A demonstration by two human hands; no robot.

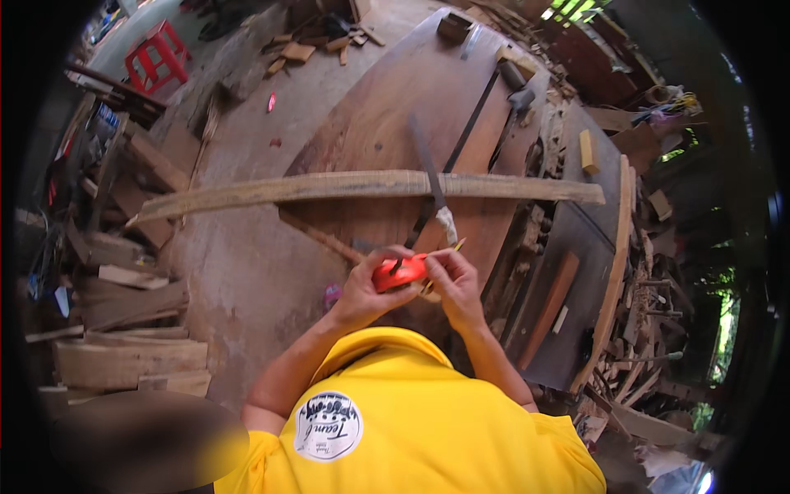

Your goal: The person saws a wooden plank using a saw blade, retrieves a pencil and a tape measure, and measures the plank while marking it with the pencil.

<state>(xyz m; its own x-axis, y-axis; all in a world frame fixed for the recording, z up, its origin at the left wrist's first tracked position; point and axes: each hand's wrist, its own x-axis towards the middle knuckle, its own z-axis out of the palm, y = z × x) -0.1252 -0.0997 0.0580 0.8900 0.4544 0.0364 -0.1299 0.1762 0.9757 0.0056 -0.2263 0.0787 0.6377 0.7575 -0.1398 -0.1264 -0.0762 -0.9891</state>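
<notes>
My left hand (368, 287) is wrapped around a bright orange-red, rounded case (400, 272) with a black strap or loop on it; it looks like a tape measure. Close against the right end of that case, my right hand (457, 284) has its fingers pinched together. A thin yellow tip (460, 244) sticks up from the right fingers; what it belongs to is hidden. Beyond my hands, a long, slightly bowed wooden board (362, 188) lies crosswise over the workbench. A long dark blade (425, 154) with a white-wrapped handle (446, 224) rests across the board.
The brown wooden workbench top (362, 123) stretches away from me. A reddish wood strip (550, 309) and a yellowish block (588, 151) lie at right. Stacked planks (132, 366) stand at left, a red stool (156, 58) at far left. Offcuts (298, 52) litter the floor.
</notes>
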